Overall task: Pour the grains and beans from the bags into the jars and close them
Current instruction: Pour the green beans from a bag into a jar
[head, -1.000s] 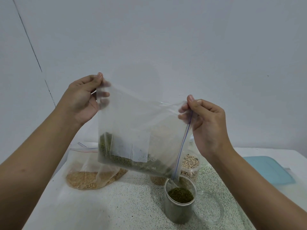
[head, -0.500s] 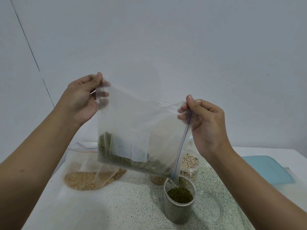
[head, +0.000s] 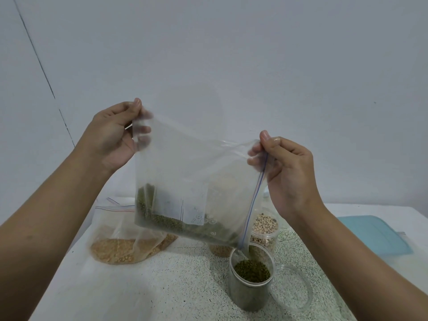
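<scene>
Both hands hold a clear zip bag (head: 190, 172) of green beans tilted above the table. My left hand (head: 113, 135) pinches its upper left corner; my right hand (head: 284, 167) pinches the zip edge at the upper right. The bag's lower right corner hangs over an open clear jar (head: 250, 286) nearly full of green beans (head: 252, 271). Green beans lie along the bag's lower edge. Behind stands a jar of pale beans (head: 264, 230). A second bag of tan grains (head: 118, 244) lies on the table at the left.
A clear round lid (head: 298, 286) lies on the speckled mat (head: 180, 286) just right of the green-bean jar. Another jar of brown grains (head: 218, 251) is half hidden behind the bag. A light blue lid (head: 372, 235) lies at the right. A wall stands close behind.
</scene>
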A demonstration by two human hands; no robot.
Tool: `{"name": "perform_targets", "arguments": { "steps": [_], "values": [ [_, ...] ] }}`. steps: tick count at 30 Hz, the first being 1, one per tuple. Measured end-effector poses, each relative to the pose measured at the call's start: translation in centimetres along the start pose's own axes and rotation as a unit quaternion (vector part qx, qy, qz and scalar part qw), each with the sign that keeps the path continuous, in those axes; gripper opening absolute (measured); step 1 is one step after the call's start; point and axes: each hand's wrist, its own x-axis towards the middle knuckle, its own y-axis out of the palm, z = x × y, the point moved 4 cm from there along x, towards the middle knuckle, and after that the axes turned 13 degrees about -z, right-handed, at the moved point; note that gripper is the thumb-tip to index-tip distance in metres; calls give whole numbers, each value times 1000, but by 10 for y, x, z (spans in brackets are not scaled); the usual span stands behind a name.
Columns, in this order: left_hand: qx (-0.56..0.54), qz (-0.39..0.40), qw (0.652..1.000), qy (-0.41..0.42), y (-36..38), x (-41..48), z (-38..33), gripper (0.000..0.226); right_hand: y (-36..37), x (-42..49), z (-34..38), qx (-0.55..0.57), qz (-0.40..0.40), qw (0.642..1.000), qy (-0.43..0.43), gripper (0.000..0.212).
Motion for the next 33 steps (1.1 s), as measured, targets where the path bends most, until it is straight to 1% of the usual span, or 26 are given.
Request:
{"name": "perform_targets", "arguments": {
  "steps": [8, 13, 18, 24, 33],
  "values": [
    [4, -4, 1000, 1, 0, -1, -1, 38, 1, -1, -2, 3, 0, 1000, 1, 25],
    [2, -7, 1000, 0, 0, -2, 0, 35, 0, 0, -3, -8, 1, 1000, 1, 27],
    [3, -6, 1000, -1, 0, -1, -1, 38, 0, 0, -3, -8, 0, 1000, 1, 27],
    [2, -9, 1000, -5, -1, -1, -1, 32, -1, 1, -3, -21, -3, 1000, 4, 26],
    [3, -6, 1000, -2, -1, 0, -2, 37, 0, 1, -3, 0, -2, 1000, 5, 24]
  ]
}}
